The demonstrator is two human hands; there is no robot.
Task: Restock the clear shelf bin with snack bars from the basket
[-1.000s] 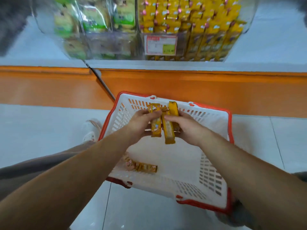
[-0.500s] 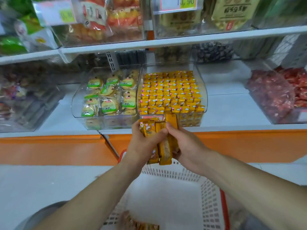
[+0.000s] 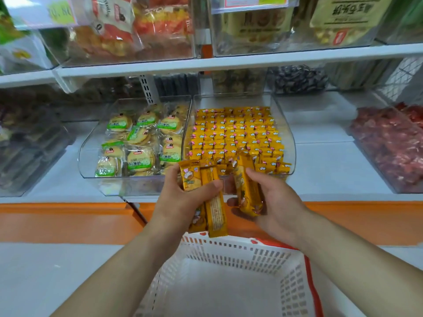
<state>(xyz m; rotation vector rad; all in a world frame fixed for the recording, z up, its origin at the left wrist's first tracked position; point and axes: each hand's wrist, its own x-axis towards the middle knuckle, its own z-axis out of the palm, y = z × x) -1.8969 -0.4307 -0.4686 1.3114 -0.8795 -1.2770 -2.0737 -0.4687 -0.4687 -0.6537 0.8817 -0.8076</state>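
Note:
My left hand (image 3: 180,200) grips two yellow snack bars (image 3: 214,202), held upright just below the front of the clear shelf bin (image 3: 289,143). My right hand (image 3: 274,202) holds one more yellow bar (image 3: 246,191), tilted toward the bin's front lip. The bin is packed with several rows of the same yellow bars (image 3: 235,133). Below my hands sits the white basket with a red rim (image 3: 229,250); its visible floor is bare.
A neighbouring clear bin (image 3: 91,147) of green-labelled round biscuits stands left of the target bin. A bin of red snacks (image 3: 389,145) sits at the right. An upper shelf (image 3: 229,61) with bagged goods overhangs. An orange ledge (image 3: 68,220) runs below the shelf.
Both hands rose from the basket to the bin's front with the bars. The bundle has split: two bars stay in my left hand, one has moved right in my right hand.

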